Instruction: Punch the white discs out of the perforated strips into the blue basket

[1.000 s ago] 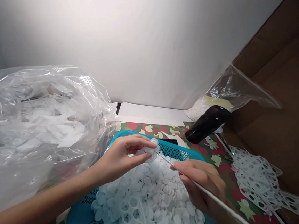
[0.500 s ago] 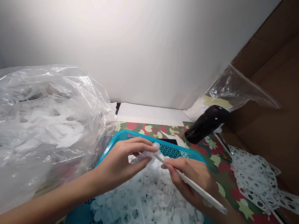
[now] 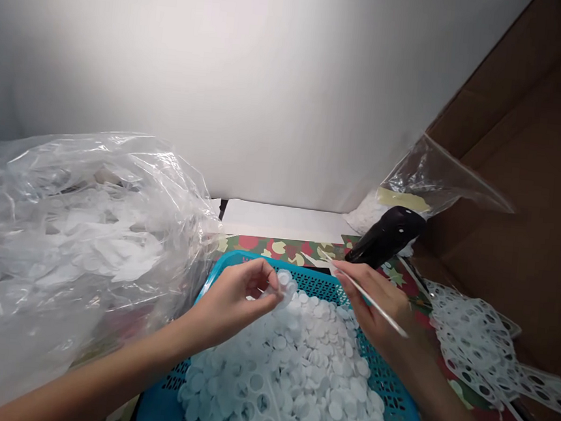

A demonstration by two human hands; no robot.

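Many white discs lie in blue basket; left hand's fingers clamp clear plastic; right hand's fingers clamp white stick.

The bottom edge crops the basket and strip, the left edge the bag. The left hand partly hides its clear piece; a white bit by the right hand is too small to identify

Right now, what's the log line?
left grip holds translucent piece | right grip holds white stick | below: white discs in blue basket
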